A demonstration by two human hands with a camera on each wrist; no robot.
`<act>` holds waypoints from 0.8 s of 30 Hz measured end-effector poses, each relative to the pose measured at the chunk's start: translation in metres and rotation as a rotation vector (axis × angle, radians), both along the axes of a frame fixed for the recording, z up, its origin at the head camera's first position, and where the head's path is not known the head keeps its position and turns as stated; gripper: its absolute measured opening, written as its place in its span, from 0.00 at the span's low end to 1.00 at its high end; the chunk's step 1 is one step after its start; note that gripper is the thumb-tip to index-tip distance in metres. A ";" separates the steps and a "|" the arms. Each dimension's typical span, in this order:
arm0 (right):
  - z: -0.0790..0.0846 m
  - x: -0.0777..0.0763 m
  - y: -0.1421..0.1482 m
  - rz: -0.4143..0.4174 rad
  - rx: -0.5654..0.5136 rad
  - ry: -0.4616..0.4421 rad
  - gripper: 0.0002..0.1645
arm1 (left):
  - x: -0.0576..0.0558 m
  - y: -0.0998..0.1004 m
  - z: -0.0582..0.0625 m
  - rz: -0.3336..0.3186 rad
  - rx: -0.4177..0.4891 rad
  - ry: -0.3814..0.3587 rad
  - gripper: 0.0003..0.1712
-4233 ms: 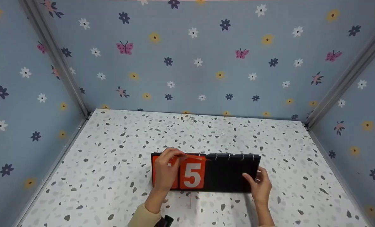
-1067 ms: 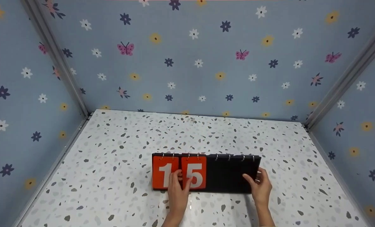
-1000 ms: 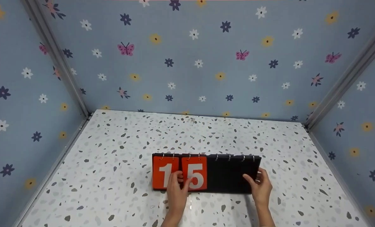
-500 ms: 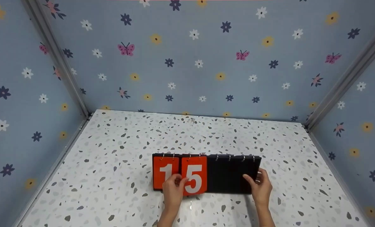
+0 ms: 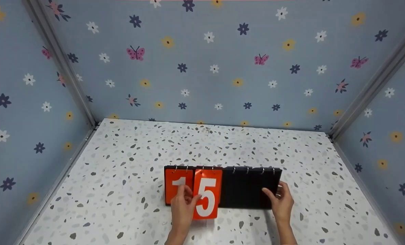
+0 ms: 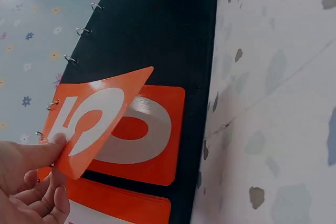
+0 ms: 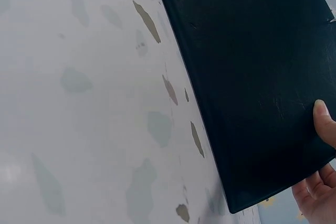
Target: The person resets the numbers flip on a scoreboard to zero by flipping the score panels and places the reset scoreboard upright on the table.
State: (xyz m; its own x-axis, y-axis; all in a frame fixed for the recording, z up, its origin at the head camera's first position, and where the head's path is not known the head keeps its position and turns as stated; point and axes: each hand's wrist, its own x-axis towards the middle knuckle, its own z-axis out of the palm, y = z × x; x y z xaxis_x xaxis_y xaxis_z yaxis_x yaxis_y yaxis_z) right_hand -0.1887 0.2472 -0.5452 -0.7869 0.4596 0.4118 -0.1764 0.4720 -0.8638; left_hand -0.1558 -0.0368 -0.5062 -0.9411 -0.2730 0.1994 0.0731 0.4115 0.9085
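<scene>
A black flip scoreboard [image 5: 246, 190] with metal rings along its top edge stands on the table. Two red number cards hang on its left half, a "1" card [image 5: 170, 178] and a "5" card [image 5: 207, 195]. My left hand [image 5: 182, 211] pinches the left edge of the "5" card between thumb and fingers, and the card tilts away from the board. Beneath it, in the left wrist view, another red card [image 6: 170, 156] shows part of a rounded white digit. My right hand [image 5: 281, 204] grips the board's right end, thumb [image 7: 324, 121] in front, fingers behind.
The speckled white table [image 5: 130, 180] extends around the scoreboard. A blue wall [image 5: 202, 51] with flowers and butterflies rises behind, with side panels and grey metal posts [image 5: 57, 58] at both corners. The board's right half carries rings without cards.
My left hand has come down from the top rings to the "5" card's left edge. That card has swung outward from the board. My right hand keeps its hold.
</scene>
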 end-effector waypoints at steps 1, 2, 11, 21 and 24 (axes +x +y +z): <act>0.000 0.000 0.000 -0.002 0.000 -0.001 0.24 | 0.001 -0.001 0.002 -0.023 0.018 0.004 0.16; 0.000 0.000 0.000 -0.004 0.001 -0.001 0.24 | 0.002 -0.002 0.004 -0.047 0.037 0.008 0.15; 0.000 -0.001 0.001 0.007 0.000 -0.034 0.25 | 0.010 -0.011 0.028 -0.153 0.238 0.066 0.09; 0.000 0.000 0.001 0.004 -0.005 -0.020 0.25 | 0.003 -0.013 0.045 -0.325 0.441 0.222 0.14; 0.001 0.000 0.000 0.002 0.006 -0.019 0.25 | 0.002 -0.013 0.058 -0.340 0.343 0.333 0.14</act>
State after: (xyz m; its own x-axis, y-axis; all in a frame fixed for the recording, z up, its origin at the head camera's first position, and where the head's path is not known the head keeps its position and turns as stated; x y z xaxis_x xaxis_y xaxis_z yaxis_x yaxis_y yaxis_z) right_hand -0.1884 0.2475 -0.5446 -0.7953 0.4560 0.3995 -0.1608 0.4767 -0.8642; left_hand -0.1533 -0.0494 -0.4483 -0.8890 -0.0676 0.4529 0.4539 0.0013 0.8911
